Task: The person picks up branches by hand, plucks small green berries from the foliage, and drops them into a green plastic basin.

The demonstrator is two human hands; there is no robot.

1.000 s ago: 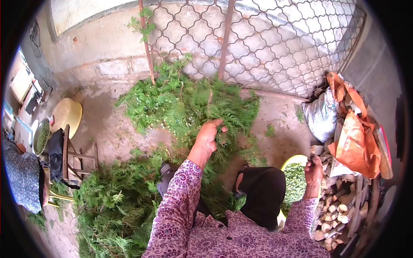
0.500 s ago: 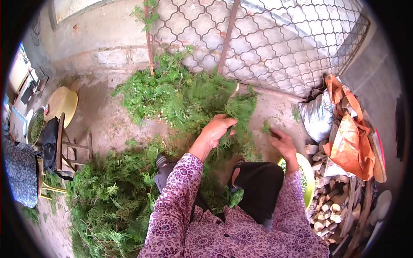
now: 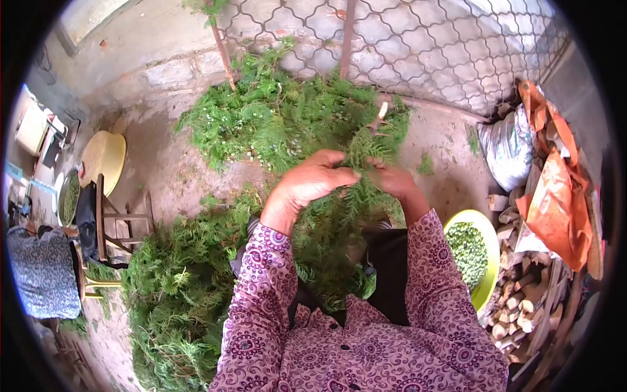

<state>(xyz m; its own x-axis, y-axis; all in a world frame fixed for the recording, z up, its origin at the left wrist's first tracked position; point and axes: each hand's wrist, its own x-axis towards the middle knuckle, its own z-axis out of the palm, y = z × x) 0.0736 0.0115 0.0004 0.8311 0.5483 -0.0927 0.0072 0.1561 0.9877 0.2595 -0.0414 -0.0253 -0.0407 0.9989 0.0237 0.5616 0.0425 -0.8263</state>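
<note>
Brought inward, the right hand is curled against a branch pinched by the left hand; green bits are held by the basin, four o'clock.

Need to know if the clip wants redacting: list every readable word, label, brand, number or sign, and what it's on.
No readable text anywhere in view.
White sack: any print too blurred to read.
Orange bag: no lettering I can make out.
Yellow bowl: none seen on the part that shows.
Items at the far left edge: too small and blurred to tell.
</note>
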